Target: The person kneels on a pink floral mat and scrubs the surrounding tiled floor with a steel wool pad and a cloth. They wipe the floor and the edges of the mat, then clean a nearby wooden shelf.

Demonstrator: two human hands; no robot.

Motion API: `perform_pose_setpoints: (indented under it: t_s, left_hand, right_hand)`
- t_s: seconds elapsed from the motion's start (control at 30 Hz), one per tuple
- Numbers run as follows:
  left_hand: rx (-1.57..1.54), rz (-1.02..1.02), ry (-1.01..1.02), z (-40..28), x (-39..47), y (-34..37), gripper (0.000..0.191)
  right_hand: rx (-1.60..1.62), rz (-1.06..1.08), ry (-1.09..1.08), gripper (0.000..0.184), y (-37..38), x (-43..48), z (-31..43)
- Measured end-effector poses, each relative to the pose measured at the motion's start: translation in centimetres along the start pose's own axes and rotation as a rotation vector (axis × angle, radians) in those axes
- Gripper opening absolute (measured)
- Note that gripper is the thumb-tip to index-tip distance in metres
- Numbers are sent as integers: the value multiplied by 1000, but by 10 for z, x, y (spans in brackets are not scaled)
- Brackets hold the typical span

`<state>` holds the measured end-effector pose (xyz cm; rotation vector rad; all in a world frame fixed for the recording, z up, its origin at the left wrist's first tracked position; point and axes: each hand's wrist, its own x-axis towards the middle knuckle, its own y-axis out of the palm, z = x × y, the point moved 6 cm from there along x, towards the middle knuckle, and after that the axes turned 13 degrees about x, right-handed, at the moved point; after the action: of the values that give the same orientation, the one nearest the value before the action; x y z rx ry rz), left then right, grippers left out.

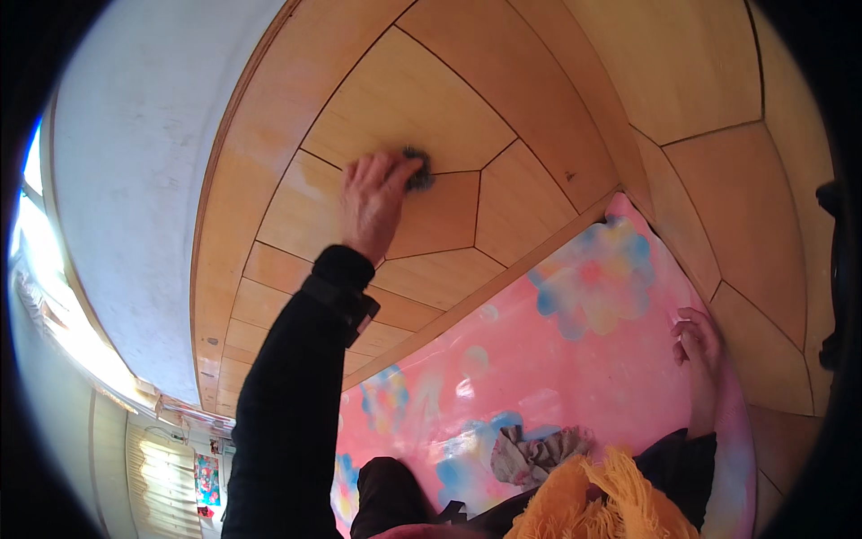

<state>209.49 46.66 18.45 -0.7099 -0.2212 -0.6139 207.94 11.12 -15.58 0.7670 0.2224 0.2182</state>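
Note:
My left hand (374, 195) presses a dark, fuzzy scouring pad (419, 168), possibly steel wool, against the wood-panelled wall (404, 87). The pad touches a pale panel near a dark joint line, pinched by my thumb and fingers, which partly cover it. Low on the right, near the other panelled wall (747, 215), my right hand (697, 340) is over the pink floral sheet (512, 357). Its fingers are loosely curled and I see nothing held in them. A crumpled grey patterned cloth (532, 455) lies on the sheet in front of me.
Dark-clothed knee (390, 498) and an orange fringed scarf (599, 498) show at the bottom. A wooden ledge (465, 303) edges the sheet. White wall (155, 168) rises past the panelling. Dark objects (835, 276) stand at the far right; a curtained window (161, 478) is lower left.

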Motion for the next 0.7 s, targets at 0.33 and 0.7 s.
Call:
perform_pose_setpoints:
  t_s: [0.33,0.7]
  left_hand:
    - [112,-153,20,12,26,-21,35]
    - [161,-47,83,5,-8,-31,37]
  right_hand:
    - [-15,22,-33,29,-6,4,-4]
    - [-4,23,-37,29,-6,4,-1]
